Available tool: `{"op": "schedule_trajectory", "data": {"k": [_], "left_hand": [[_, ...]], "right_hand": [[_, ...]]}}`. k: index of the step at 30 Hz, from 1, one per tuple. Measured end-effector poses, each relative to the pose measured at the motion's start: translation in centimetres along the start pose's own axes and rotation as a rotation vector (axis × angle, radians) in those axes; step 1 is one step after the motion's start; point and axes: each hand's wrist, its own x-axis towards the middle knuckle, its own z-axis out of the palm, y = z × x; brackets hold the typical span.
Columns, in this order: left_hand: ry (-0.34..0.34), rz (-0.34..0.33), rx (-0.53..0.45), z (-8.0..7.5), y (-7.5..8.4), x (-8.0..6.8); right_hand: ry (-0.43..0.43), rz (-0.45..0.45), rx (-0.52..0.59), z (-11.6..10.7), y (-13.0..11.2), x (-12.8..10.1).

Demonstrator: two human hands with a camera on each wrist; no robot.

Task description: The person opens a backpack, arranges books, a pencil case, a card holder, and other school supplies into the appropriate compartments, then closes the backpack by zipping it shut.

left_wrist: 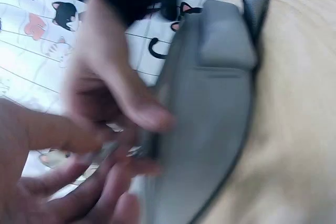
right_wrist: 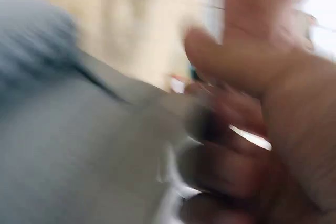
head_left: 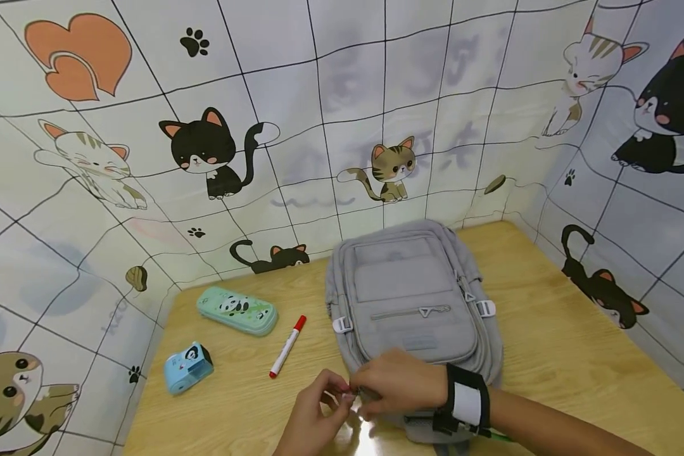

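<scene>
A grey backpack [head_left: 407,278] lies on the table with its front pocket facing up. Both hands meet at its near left edge. My left hand [head_left: 319,408] has thumb and fingers brought together on a small metallic zipper pull [left_wrist: 137,152], which the fingers mostly cover. From the other side my right hand [head_left: 401,383], with a black and white strap round its wrist, reaches across the bag's lower end, its curled fingertips right against the left ones at the same zipper pull. Both wrist views are blurred; the left one shows the bag's side panel [left_wrist: 205,140] beside the fingers.
Left of the bag lie a white marker with red ends [head_left: 287,346], a mint green panda pencil case [head_left: 236,310] and a small blue item with a panda picture [head_left: 188,367]. A cat-patterned cloth [head_left: 319,95] hangs behind and beside the wooden table [head_left: 576,354].
</scene>
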Motion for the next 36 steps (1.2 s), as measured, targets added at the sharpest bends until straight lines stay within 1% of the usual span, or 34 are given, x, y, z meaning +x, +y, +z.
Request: {"op": "schedule_trajectory", "data": {"k": [2, 3, 5, 7, 9, 10, 11, 12, 14, 16, 19, 23, 26, 29, 34, 36], "left_hand": [[-0.008, 0.06, 0.017, -0.9, 0.1, 0.5], [-0.009, 0.096, 0.034, -1.3, 0.0, 0.8], [-0.023, 0.168, 0.107, -2.1, -0.5, 1.5], [-0.062, 0.241, 0.22, -2.4, -1.1, 2.3], [-0.138, 0.327, 0.364, -2.2, -2.0, 3.2], [-0.18, 0.365, 0.426, -1.9, -2.4, 3.6], [-0.213, 0.397, 0.472, -1.6, -2.8, 4.1], [-0.239, 0.415, 0.497, -1.4, -3.1, 4.4], [-0.25, 0.441, 0.521, -0.9, -3.8, 5.0], [-0.234, 0.442, 0.492, -0.6, -4.2, 5.3], [-0.214, 0.433, 0.436, -0.6, -4.7, 5.4], [-0.21, 0.408, 0.366, -0.8, -5.0, 5.3], [-0.203, 0.393, 0.317, -0.9, -5.1, 5.2], [-0.197, 0.389, 0.291, -0.9, -5.1, 5.2], [-0.196, 0.375, 0.269, -0.7, -5.2, 5.1], [-0.197, 0.364, 0.259, -0.6, -5.1, 5.1]], "right_hand": [[0.095, -0.033, -0.022, 1.0, -0.3, -0.2], [0.142, -0.046, -0.015, 1.3, -0.4, -0.3], [0.198, -0.067, 0.014, 1.5, -0.4, -0.5], [0.207, -0.08, 0.068, 1.3, -0.5, -1.0], [0.197, -0.089, 0.096, 1.3, -0.7, -1.5], [0.191, -0.092, 0.088, 1.3, -0.7, -1.7], [0.183, -0.094, 0.087, 1.3, -0.8, -1.9], [0.182, -0.097, 0.079, 1.4, -0.9, -2.0], [0.182, -0.099, 0.054, 1.5, -1.0, -2.3], [0.186, -0.095, 0.037, 1.6, -1.2, -2.6], [0.173, -0.073, 0.074, 1.5, -1.4, -3.2], [0.139, -0.045, 0.142, 1.5, -1.7, -4.3], [0.14, -0.043, 0.136, 1.5, -1.8, -5.1], [0.144, -0.039, 0.149, 1.6, -1.7, -5.8], [0.12, -0.014, 0.224, 1.5, -1.6, -6.8], [0.12, -0.014, 0.229, 1.4, -1.6, -7.1]]}}
